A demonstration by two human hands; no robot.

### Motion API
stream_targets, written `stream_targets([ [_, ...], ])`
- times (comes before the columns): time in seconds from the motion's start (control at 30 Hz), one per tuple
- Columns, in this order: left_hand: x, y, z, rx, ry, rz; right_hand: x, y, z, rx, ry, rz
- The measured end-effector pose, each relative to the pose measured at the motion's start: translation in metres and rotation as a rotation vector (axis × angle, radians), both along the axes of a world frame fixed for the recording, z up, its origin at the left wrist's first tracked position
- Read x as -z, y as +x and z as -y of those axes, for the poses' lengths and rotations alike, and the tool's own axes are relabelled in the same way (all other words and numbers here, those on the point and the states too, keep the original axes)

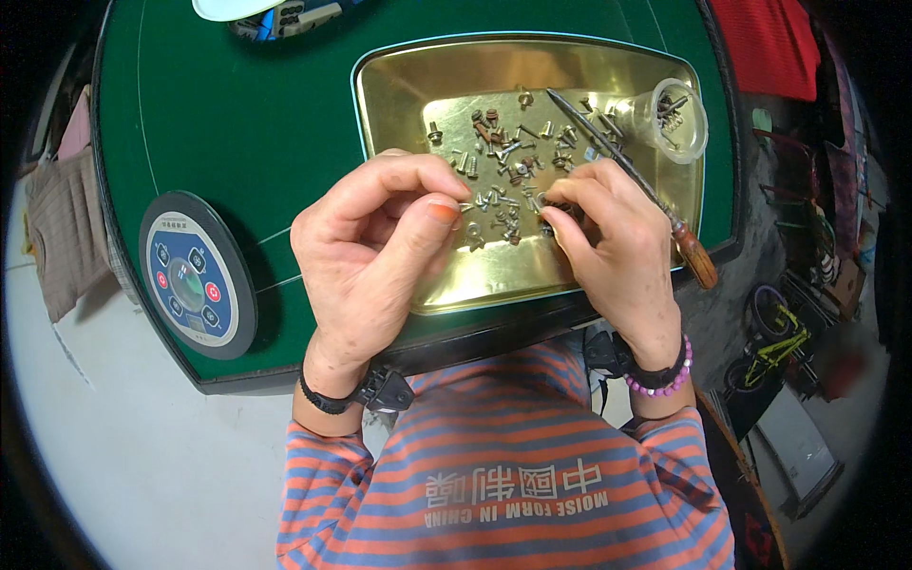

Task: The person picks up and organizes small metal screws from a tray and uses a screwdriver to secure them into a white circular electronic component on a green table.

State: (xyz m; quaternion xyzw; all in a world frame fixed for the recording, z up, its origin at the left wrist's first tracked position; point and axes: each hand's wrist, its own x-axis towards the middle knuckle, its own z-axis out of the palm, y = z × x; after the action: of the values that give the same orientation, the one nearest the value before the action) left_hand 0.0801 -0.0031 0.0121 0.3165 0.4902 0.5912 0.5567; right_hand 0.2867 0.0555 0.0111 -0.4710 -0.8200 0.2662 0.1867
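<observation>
A gold metal tray on the green felt table holds many loose screws, bolts and small metal pieces. My left hand is over the tray's near left part, thumb and index finger pinched on a small metal piece. My right hand is curled among the hardware at the middle right, its fingertips closed on a small piece that is mostly hidden. A long metal tool with a wooden handle lies diagonally behind my right hand. A clear plastic cup with more hardware lies at the tray's back right.
A round control panel sits at the table's left. A dark container of small items and a pale dish are at the back. A cushioned chair stands left of the table, a yellow-green bicycle to the right.
</observation>
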Motion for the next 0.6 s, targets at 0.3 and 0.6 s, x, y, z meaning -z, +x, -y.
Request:
stream_targets([
  [0.3,-0.005,0.003,-0.004,0.033,0.001,-0.107,0.000,-0.018,-0.005,-0.050,0.091,0.140],
  [0.6,-0.013,0.007,-0.004,0.043,-0.122,-0.012,-0.003,-0.005,-0.002,0.033,-0.304,-0.237],
])
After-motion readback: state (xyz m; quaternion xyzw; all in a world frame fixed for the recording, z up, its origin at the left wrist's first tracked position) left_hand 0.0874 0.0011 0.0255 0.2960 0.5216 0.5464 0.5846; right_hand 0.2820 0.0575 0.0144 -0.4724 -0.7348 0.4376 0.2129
